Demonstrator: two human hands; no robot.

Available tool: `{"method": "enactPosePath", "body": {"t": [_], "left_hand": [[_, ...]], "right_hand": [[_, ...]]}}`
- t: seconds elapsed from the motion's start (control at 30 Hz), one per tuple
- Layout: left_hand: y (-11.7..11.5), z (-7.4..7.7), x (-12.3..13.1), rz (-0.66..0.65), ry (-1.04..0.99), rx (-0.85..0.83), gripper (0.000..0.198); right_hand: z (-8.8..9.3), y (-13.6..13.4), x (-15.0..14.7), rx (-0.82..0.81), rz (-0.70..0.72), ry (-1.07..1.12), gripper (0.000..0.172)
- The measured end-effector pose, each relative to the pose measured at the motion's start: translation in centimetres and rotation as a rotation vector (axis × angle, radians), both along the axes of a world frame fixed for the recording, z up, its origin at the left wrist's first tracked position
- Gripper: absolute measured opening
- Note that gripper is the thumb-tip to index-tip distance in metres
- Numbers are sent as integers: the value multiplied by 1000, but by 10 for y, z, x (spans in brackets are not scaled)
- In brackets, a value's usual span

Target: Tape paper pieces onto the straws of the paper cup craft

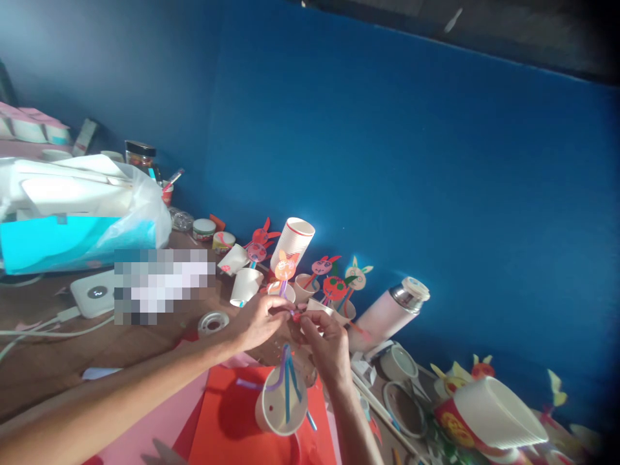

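Observation:
My left hand (261, 321) and my right hand (325, 332) meet over the middle of the table, fingertips pinched together. Between them is a small red piece (296, 317), too small to make out its kind. Just below the hands, a white paper cup (271, 416) holds bent purple and blue drinking straws (287, 374). It stands on red paper (217, 413). Beyond my fingers are several paper cups with animal faces on straws, among them an orange face (285, 265) and a green-eyed red face (334, 289).
A stack of paper cups (293, 237) rises at the back, against the blue wall. To the right lean a pink thermos (385, 313) and another cup stack (498, 413). On the left are a white power bank (90, 296) with a cable, a plastic bag (150, 200) and small tubs.

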State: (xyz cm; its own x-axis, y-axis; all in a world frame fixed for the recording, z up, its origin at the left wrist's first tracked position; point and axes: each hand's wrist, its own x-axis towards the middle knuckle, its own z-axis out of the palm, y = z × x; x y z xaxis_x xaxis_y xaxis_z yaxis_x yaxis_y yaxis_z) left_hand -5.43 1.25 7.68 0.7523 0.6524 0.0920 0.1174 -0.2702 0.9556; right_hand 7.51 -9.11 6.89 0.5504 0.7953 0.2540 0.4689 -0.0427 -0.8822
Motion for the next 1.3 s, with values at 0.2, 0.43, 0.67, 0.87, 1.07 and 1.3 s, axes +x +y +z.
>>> {"method": "enactPosePath", "body": {"t": [0.2,0.43,0.67,0.87,1.07,1.3], "left_hand": [[1,-3,2,90,-56,102,30],[-6,1,5,75,-77,117,18],[-5,-1,5,62,-64,10,18],[-4,-3,5,63,-8,-109,21],[-5,-7,8,58,-86,-392,19],[-4,-41,14,24,-114,-731,29]], "right_hand": [[3,-1,7,6,-1,62,18],[0,-1,3,-15,-4,108,20],[-5,0,2,-30,-38,77,21],[-2,2,-4,-25,-23,-4,17],[-3,0,-2,-41,-11,-11,20],[-13,1,11,4,-71,-23,21]]}}
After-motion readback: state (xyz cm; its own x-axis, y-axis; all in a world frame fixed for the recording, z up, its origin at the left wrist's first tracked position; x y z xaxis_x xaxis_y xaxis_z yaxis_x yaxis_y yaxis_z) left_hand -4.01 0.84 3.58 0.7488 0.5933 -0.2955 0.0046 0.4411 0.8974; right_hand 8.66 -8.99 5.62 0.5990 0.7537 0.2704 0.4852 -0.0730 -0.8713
